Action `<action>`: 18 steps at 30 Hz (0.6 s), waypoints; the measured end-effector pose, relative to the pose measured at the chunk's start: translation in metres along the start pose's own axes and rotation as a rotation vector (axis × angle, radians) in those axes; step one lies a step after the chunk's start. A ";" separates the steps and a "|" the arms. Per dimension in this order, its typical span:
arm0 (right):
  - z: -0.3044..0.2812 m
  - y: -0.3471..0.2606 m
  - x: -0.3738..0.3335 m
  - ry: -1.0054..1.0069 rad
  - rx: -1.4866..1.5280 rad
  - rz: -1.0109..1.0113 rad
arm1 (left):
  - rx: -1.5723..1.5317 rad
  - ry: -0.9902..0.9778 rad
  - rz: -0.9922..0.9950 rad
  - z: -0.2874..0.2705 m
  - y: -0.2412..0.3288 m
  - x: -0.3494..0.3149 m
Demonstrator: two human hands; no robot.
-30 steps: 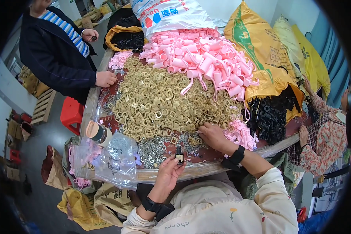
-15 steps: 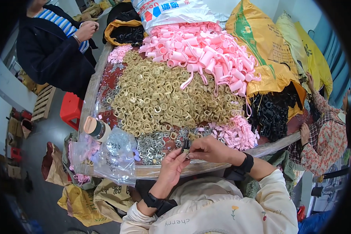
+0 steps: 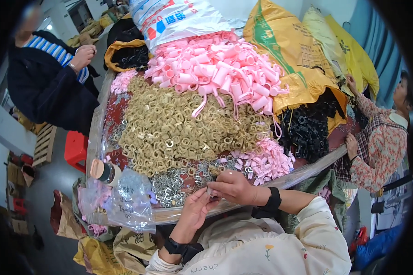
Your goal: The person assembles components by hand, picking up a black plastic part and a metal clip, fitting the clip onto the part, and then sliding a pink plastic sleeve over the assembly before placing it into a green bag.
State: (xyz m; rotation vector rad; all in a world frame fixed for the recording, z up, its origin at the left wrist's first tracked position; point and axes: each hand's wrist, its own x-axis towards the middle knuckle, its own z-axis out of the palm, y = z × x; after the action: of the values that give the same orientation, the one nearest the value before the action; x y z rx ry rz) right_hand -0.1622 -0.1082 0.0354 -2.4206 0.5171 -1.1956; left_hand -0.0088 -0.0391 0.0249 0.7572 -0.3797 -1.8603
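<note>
My left hand (image 3: 195,210) and my right hand (image 3: 236,187) meet at the table's near edge, fingertips pinched together. A small dark and pale piece (image 3: 210,194) shows between them, too small and covered to name. Just beyond lie loose silver metal rings (image 3: 166,189), nearest to my left hand. Behind them spreads a big heap of tan squarish rings (image 3: 170,126). Right of my right hand is a mound of small pink pieces (image 3: 270,160). Pink tubes with straps (image 3: 225,73) are piled at the back.
A clear plastic bag (image 3: 131,199) and a bottle with a peach lid (image 3: 106,173) sit at the near left. Black parts (image 3: 305,133) spill from a yellow sack (image 3: 293,50) at right. One person (image 3: 50,87) stands left, another (image 3: 371,137) right. A red stool (image 3: 76,149) stands beyond the left edge.
My view has shifted, so the table appears farther left. Both hands stay pinched together; the black piece that stuck up between the fingers earlier is now mostly hidden.
</note>
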 end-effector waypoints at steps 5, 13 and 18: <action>-0.006 0.005 -0.004 0.025 0.002 -0.049 | 0.036 -0.039 -0.023 -0.002 -0.001 0.007; -0.096 0.119 0.018 0.086 -0.679 0.436 | 0.190 -0.012 0.044 -0.012 0.001 0.013; -0.119 0.224 0.001 -0.051 -1.089 0.353 | 0.292 0.062 0.054 0.001 0.007 0.012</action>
State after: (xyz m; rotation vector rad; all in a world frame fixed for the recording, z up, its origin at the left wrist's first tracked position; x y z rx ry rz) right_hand -0.2919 -0.3216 -0.0075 -2.9275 1.8675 -0.7624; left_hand -0.0078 -0.0529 0.0259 0.9886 -0.6345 -1.7464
